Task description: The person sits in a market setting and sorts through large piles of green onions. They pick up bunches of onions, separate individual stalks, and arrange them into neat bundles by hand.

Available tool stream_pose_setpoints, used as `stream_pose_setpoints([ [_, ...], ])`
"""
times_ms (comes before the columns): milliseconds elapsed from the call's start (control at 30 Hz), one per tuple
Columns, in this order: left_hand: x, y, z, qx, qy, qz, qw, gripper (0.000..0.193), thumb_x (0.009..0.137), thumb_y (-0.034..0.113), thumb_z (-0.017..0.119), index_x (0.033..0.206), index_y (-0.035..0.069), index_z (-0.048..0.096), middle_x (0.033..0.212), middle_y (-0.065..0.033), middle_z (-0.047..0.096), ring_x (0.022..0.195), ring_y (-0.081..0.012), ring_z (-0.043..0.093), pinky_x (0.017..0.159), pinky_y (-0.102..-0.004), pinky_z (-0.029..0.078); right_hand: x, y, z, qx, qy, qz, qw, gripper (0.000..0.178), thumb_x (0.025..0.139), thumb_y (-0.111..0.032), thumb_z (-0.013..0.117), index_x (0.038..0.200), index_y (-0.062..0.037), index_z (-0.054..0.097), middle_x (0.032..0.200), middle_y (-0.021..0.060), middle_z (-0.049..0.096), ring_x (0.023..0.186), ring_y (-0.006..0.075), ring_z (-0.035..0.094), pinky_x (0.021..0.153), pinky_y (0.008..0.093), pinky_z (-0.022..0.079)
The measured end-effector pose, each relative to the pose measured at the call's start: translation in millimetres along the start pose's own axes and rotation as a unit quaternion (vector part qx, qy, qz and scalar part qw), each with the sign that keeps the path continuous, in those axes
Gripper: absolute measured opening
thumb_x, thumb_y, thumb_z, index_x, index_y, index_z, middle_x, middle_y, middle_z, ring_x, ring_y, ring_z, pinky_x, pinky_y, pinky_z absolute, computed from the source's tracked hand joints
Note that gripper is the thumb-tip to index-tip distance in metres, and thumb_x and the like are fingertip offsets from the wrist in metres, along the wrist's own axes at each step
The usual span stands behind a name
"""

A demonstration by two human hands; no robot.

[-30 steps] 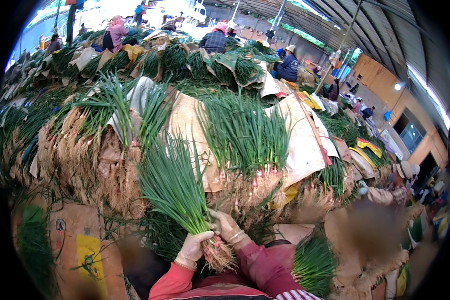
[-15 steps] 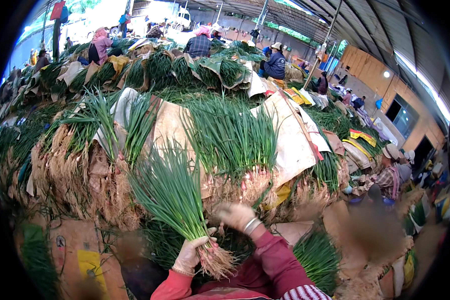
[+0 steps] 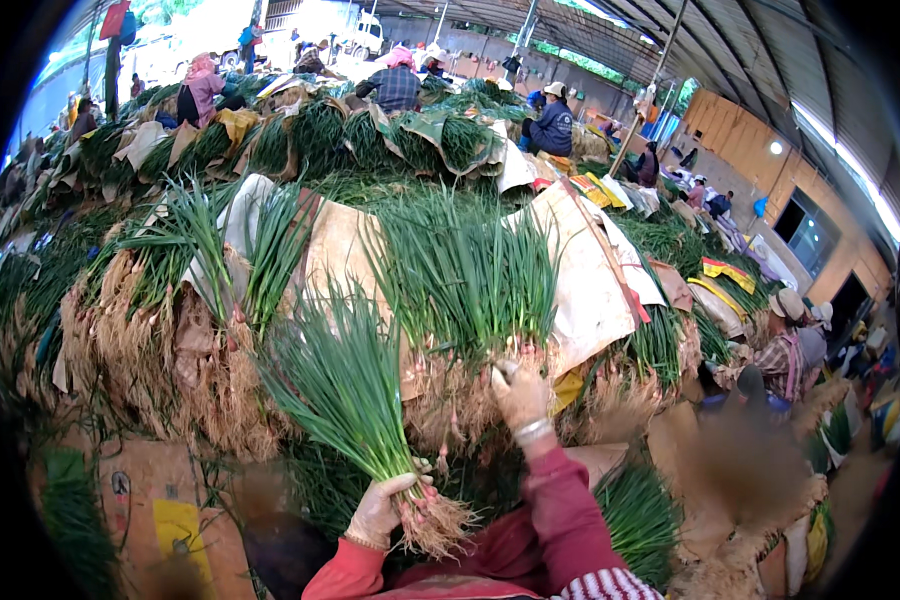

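A thick bunch of spring onions [image 3: 345, 385] with long green leaves, pinkish bulbs and straw-coloured roots is gripped near the bulbs by my gloved left hand [image 3: 380, 508]. Its leaves lean up and to the left, while the roots hang out on the right. My gloved right hand [image 3: 520, 395] is stretched forward to the heap, its fingers bent and closed at the bulb ends of the spring onions lying there [image 3: 470, 270]. What exactly lies between those fingertips is too small to make out.
Pale sacking [image 3: 575, 280] lies over the heap right of the stacked onions, and another cloth [image 3: 345, 255] to their left. More rooted bunches [image 3: 135, 330] hang at the left. Loose greens [image 3: 635, 525] lie by my right arm. A co-worker [image 3: 780, 355] sits at the right; others work farther back.
My right hand has moved forward and right, from beside the held bunch to the bulbs on the heap. My left hand keeps its bunch in nearly the same place.
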State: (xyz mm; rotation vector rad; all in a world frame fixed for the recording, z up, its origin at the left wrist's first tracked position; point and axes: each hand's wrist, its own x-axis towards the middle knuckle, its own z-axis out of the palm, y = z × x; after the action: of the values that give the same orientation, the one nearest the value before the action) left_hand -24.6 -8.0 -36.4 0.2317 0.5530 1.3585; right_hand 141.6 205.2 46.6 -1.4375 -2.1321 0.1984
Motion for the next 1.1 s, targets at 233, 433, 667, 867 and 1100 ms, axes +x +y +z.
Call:
stream_pose_setpoints([
  [233, 5, 2, 18, -0.014, 0.01, 0.049, 0.999, 0.037, 0.086, 0.019, 0.056, 0.117, -0.001, 0.054, 0.087, -0.0151, 0.066, 0.074, -0.025, 0.068, 0.046, -0.0296, 0.056, -107, 24, 54, -0.022, -0.364, -0.294, 0.884, 0.025, 0.091, -0.039, 0.052, 0.092, -0.0186, 0.066, 0.067, 0.0068, 0.063, 0.058, 0.025, 0.063, 0.054, 0.037, 0.053],
  [433, -18, 10, 13, 0.005, 0.034, 0.039, 0.999, 0.034, 0.085, 0.017, 0.057, 0.114, 0.0, 0.055, 0.087, -0.0129, 0.066, 0.074, -0.0251, 0.068, 0.048, -0.0292, 0.056, -2, -16, 20, -0.099, 0.041, -0.042, 0.993, 0.024, 0.089, -0.036, 0.055, 0.091, -0.0161, 0.07, 0.067, 0.011, 0.066, 0.056, 0.0268, 0.063, 0.049, 0.0378, 0.05],
  [667, 12, 1, 9, -0.008, -0.019, 0.006, 1.0, 0.032, 0.085, 0.013, 0.06, 0.115, 0.002, 0.056, 0.097, -0.0103, 0.064, 0.087, -0.0246, 0.065, 0.073, -0.0342, 0.054, 75, 69, 23, -0.103, -0.054, 0.054, 0.992, 0.043, 0.077, -0.044, 0.055, 0.081, -0.0028, 0.069, 0.083, 0.0217, 0.066, 0.081, 0.0379, 0.065, 0.075, 0.046, 0.05],
  [867, -11, -4, 14, -0.023, 0.048, 0.088, 0.995, 0.033, 0.082, 0.011, 0.063, 0.113, 0.002, 0.059, 0.093, -0.0069, 0.066, 0.085, -0.0195, 0.064, 0.078, -0.0321, 0.052, 54, 46, 22, 0.128, -0.019, -0.05, 0.99, 0.022, 0.086, -0.019, 0.061, 0.092, 0.0, 0.069, 0.072, 0.0091, 0.068, 0.061, 0.0118, 0.06, 0.055, 0.028, 0.047],
  [1100, -10, -1, 17, 0.0, 0.04, 0.08, 0.996, 0.032, 0.082, 0.014, 0.063, 0.111, 0.002, 0.06, 0.092, -0.0078, 0.066, 0.084, -0.0195, 0.064, 0.079, -0.0336, 0.052, -4, 19, 19, 0.335, -0.094, 0.027, 0.937, 0.025, 0.094, -0.018, 0.05, 0.097, 0.0005, 0.067, 0.066, 0.0034, 0.061, 0.052, 0.009, 0.051, 0.046, 0.0251, 0.039],
])
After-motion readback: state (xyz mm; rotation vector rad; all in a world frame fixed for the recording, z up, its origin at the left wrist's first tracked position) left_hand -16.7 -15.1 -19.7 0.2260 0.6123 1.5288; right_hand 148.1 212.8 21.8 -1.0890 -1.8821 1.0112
